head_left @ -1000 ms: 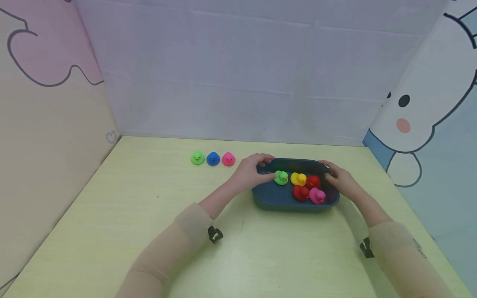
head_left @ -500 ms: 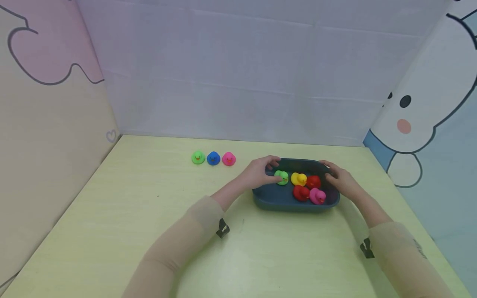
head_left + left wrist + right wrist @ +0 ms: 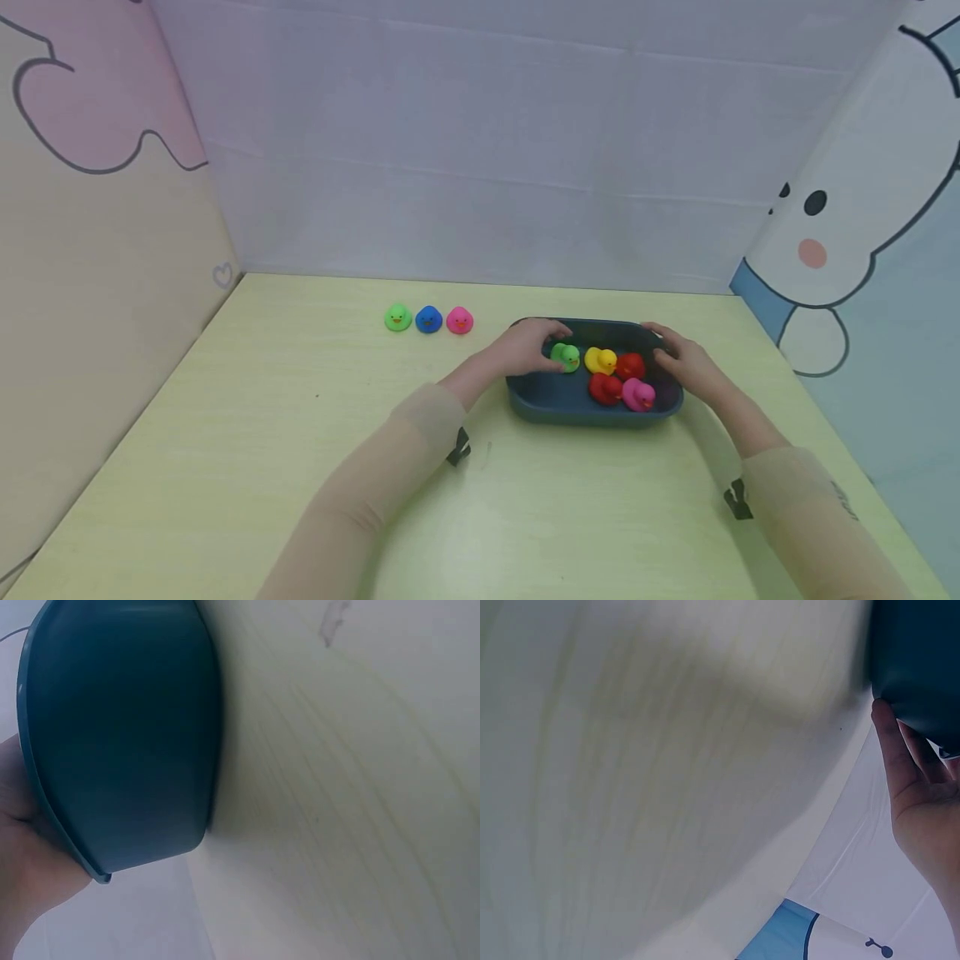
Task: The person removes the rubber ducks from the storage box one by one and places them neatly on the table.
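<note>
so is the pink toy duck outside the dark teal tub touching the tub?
Apart. The head view shows a strip of bare tabletop between the pink toy duck and the dark teal tub.

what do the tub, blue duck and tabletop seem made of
Tub: probably moulded plastic, satin; smooth wall with a lipped rim.
Blue duck: likely rubber or soft vinyl; smooth, evenly coloured.
Tabletop: wood or wood-look laminate; streaky grain, soft sheen.

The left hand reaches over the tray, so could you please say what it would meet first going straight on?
Most likely the green duck in the tray, just ahead of the left hand; depth is unclear, so they may be touching.
</note>
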Available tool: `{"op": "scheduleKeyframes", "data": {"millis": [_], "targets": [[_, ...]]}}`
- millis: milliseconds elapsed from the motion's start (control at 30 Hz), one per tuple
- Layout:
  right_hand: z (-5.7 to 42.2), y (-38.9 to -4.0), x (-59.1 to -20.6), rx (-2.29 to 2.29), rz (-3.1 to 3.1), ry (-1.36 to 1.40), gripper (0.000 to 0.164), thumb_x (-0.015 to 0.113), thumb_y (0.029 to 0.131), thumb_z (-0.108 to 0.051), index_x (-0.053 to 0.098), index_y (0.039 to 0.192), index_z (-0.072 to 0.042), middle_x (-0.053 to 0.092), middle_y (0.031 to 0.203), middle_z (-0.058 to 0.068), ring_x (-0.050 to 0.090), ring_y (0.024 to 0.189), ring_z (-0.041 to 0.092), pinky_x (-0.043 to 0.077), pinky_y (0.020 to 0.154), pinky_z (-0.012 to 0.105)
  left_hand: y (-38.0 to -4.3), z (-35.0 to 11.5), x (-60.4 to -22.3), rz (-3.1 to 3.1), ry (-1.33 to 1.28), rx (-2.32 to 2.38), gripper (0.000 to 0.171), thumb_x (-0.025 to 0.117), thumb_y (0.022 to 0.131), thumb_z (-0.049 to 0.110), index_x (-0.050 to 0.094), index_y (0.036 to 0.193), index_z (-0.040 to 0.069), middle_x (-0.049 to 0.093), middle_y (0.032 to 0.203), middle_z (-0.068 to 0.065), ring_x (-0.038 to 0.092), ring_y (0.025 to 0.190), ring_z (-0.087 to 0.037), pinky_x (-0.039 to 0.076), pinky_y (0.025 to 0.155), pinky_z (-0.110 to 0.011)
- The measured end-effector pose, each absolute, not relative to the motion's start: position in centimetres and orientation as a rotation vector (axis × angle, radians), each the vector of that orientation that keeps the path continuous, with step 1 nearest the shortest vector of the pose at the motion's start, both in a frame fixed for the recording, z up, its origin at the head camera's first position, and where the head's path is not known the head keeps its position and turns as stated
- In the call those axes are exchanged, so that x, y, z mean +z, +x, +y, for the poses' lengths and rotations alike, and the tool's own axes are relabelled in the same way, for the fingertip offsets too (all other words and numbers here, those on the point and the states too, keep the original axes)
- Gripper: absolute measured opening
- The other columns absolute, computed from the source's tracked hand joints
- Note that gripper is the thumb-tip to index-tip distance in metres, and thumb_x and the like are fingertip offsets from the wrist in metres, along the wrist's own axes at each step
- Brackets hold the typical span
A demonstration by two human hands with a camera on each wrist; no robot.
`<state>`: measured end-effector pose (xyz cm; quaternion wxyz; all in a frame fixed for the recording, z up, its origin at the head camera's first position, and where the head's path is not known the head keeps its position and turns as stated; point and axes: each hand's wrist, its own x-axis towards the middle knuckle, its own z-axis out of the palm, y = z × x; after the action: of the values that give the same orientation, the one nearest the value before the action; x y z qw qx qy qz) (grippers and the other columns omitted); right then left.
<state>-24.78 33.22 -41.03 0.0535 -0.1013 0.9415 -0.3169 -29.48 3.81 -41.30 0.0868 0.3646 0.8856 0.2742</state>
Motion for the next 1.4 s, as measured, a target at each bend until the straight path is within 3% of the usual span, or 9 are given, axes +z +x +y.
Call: {"op": "scheduleKeyframes", "data": {"millis": [267,333,600,1400], "targets": [[33.2,-24.7,-41.0,-0.996,2.847,-0.316,0.050,0.041,0.098,-0.015,0.030,0.145,-0.008,0.036,0.138,0.037,0.044,0.117,0.050,0.034,0.099,0.062,-29.9,4.5,-41.5,2.634,1.139,0.657,0.057,0.073,0.082,0.030,0.052,0.134,0.014,0.059,0.127,-0.001,0.055,0.110,-0.015,0.043,0.095,-0.024],[33.3,-24.6,-41.2,-1.001,2.880,-0.342,0.049,0.043,0.097,-0.018,0.033,0.145,-0.011,0.040,0.135,0.036,0.048,0.112,0.047,0.040,0.097,0.058,-29.9,4.7,-41.5,2.635,1.143,0.630,0.057,0.073,0.082,0.030,0.053,0.133,0.015,0.059,0.126,0.001,0.054,0.108,-0.014,0.044,0.094,-0.024],[33.3,-24.6,-41.0,-0.969,2.850,-0.301,0.050,0.041,0.098,-0.012,0.029,0.146,-0.005,0.035,0.139,0.036,0.044,0.117,0.050,0.035,0.099,0.061,-30.0,5.1,-41.9,2.654,1.124,0.558,0.052,0.073,0.082,0.033,0.056,0.130,0.022,0.061,0.119,0.003,0.053,0.102,-0.012,0.045,0.090,-0.025],[33.6,-24.9,-41.5,-0.943,2.890,-0.333,0.049,0.042,0.098,-0.011,0.031,0.145,-0.004,0.041,0.134,0.037,0.049,0.108,0.046,0.038,0.097,0.061,-29.4,5.1,-42.3,2.725,1.134,0.552,0.031,0.069,0.086,0.029,0.064,0.116,0.022,0.065,0.107,0.008,0.053,0.089,-0.010,0.045,0.081,-0.021]]}}
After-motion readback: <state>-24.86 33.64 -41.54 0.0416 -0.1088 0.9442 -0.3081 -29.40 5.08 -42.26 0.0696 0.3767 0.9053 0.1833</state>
